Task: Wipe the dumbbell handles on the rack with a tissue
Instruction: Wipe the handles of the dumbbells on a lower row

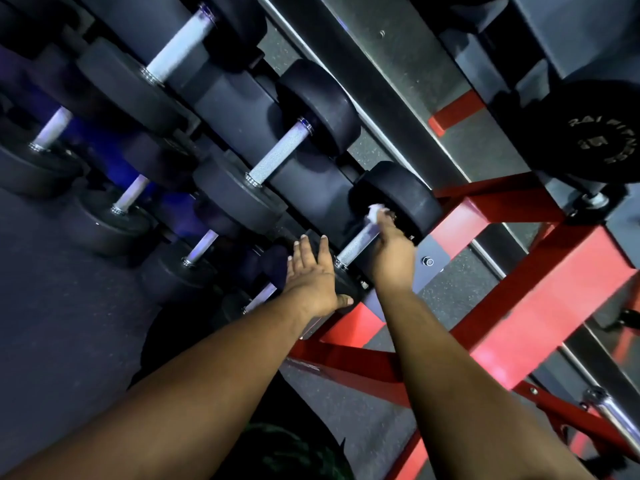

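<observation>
Black round-headed dumbbells with silver knurled handles lie in rows on a red and grey rack (460, 223). My right hand (391, 251) holds a crumpled white tissue (374, 212) against the far end of the nearest dumbbell's handle (355, 245), fingers curled over the bar. My left hand (311, 275) lies flat with straight fingers on that dumbbell's near black head (346, 289), thumb at its lower edge. Another dumbbell handle (277, 154) sits one place up the same row, and one more handle (180, 46) lies beyond it.
A lower row of smaller dumbbells (131, 195) runs along the left over dark rubber floor. Red cross braces (519, 306) of the rack fill the right side. A black weight plate (602, 136) hangs on a peg at upper right. A chrome bar end (599, 400) juts at lower right.
</observation>
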### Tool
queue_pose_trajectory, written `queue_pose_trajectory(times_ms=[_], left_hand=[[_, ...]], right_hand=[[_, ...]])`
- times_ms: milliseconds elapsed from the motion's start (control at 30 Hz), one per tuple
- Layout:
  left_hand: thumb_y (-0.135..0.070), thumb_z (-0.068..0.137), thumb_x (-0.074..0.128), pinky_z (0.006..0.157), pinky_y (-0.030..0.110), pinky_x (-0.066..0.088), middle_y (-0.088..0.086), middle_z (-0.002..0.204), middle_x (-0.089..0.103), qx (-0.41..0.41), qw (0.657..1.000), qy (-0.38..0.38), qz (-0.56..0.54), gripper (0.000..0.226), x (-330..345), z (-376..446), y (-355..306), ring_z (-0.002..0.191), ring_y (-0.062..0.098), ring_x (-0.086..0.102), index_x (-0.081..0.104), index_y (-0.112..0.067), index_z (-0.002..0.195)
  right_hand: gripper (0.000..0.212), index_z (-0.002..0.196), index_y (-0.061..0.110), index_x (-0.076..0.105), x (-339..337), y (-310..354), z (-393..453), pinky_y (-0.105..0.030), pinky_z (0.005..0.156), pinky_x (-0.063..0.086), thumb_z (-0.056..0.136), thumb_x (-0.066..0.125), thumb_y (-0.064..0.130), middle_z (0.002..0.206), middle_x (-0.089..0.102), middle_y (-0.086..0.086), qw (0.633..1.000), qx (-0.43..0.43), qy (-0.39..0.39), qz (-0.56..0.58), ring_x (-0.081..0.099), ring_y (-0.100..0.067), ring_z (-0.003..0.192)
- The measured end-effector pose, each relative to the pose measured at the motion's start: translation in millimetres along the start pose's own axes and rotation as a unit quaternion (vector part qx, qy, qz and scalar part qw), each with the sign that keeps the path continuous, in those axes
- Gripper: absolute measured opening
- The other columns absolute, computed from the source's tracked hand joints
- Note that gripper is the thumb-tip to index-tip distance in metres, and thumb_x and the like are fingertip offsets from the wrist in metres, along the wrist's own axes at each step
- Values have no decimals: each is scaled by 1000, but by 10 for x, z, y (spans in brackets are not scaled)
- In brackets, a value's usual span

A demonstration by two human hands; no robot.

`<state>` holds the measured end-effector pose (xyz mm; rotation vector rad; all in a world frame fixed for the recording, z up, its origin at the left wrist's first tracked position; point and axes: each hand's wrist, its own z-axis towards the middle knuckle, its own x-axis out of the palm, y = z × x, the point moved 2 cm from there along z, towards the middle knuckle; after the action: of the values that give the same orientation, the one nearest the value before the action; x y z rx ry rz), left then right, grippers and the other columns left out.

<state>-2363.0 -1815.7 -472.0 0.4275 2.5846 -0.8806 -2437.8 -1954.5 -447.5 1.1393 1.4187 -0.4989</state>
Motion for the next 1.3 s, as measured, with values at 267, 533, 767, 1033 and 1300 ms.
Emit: queue_pose_trajectory(times_ms=[267,533,767,1033,1300], left_hand=[[-60,77,78,125,50,-3,24,160,-31,9,1000,-5,-6,136,22,-3,14,151,38,-24,-23,-16,156],[-63,75,78,123,48,-7,23,162,-25,20,999,-27,-15,139,51,5,47,152,38,-20,-25,-17,156],[-64,76,76,124,48,-7,23,162,-25,14,1000,-19,0,138,33,3,38,152,38,-20,-25,-16,156],[-63,76,76,123,48,-7,23,162,-27,15,1000,-13,-6,136,25,3,32,152,37,-21,-24,-17,157],[-62,75,78,125,49,-4,22,162,-28,11,1000,-10,-13,137,8,2,29,152,37,-22,-23,-18,157]], right_hand=[[55,158,12,19,115,56,-166,-43,125,4,104,29,16,166,15,-8,833,-293,284,-374,7,-26,154],[58,159,16,16,89,172,-121,-47,123,-2,103,27,19,167,13,-5,794,-303,317,-422,3,-23,154],[69,159,8,11,-83,168,134,-44,123,10,91,0,21,166,9,-12,797,-237,234,-504,2,-29,154],[58,158,8,9,-37,128,159,-46,123,10,103,23,18,167,8,-11,818,-219,227,-481,1,-27,154],[66,160,14,5,42,73,-147,-43,125,2,98,28,8,168,-2,-3,876,-214,256,-348,-5,-20,154]])
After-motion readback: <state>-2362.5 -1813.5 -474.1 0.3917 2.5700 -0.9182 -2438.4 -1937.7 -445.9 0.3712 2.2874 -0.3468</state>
